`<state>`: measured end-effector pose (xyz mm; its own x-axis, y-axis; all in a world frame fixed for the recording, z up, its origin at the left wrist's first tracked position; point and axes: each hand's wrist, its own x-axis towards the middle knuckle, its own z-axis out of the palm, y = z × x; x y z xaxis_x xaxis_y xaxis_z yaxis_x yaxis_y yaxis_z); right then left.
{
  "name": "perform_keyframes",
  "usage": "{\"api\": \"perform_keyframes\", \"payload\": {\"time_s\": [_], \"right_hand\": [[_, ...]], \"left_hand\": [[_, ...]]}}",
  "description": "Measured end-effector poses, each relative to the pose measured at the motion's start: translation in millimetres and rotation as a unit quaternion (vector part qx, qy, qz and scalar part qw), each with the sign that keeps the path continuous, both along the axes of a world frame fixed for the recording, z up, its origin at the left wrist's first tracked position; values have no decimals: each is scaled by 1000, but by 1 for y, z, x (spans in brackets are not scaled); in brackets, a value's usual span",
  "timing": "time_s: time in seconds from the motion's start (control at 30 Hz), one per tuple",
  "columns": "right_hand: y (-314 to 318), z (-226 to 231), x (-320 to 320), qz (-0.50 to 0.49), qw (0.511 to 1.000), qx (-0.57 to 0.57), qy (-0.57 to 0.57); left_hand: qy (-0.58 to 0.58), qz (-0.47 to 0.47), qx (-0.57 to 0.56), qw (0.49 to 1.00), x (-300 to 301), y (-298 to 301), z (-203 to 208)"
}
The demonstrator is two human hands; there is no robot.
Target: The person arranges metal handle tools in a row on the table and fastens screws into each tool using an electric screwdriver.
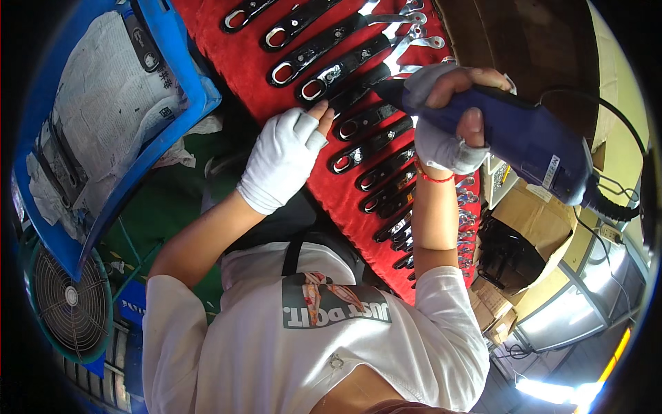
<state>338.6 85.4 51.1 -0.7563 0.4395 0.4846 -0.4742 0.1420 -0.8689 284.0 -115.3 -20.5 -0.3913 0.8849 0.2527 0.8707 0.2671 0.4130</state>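
Note:
My left hand (pixel 286 155), in a white glove with bare fingertips, closes on the near end of a black-handled metal tool (pixel 362 88). The fingers hide that handle's end. In my right hand (pixel 452 127), also gloved with some fingertips bare, is a dark blue corded power tool (pixel 518 138) with a tapered black tip. That tip points left and lies over the same black handle. More black-handled metal tools (pixel 338 72) lie side by side in a long row, each with a slot near its handle end and a shiny metal head.
Red cloth (pixel 252 69) covers the work surface under the row. A blue crate (pixel 200 96) lined with newspaper stands at left, with a black-handled piece inside. Below it is a round fan (pixel 71 297). Cardboard boxes (pixel 534 221) and the power tool's cable (pixel 617 210) are at right.

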Motion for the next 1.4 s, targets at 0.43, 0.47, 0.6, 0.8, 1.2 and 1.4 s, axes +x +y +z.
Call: {"api": "perform_keyframes", "payload": {"time_s": [0.43, 0.47, 0.6, 0.8, 1.2, 1.4], "right_hand": [[-31, 16, 8, 32, 998, -54, -8], [-36, 18, 8, 31, 998, -58, -23], [-40, 10, 9, 32, 997, -47, -49], [-47, 9, 7, 12, 997, -74, -36], [-48, 14, 7, 112, 991, -50, -47], [-47, 18, 14, 71, 988, -60, -122]], "left_hand": [[30, -2, 26, 999, -1, -2, -9], [41, -9, 37, 998, -3, -2, -8], [3, 1, 55, 998, -2, -2, -10], [23, -3, 21, 1000, 0, -4, -7], [12, -20, 58, 998, -5, -2, -6], [21, -20, 38, 999, -6, -2, -4]]}}
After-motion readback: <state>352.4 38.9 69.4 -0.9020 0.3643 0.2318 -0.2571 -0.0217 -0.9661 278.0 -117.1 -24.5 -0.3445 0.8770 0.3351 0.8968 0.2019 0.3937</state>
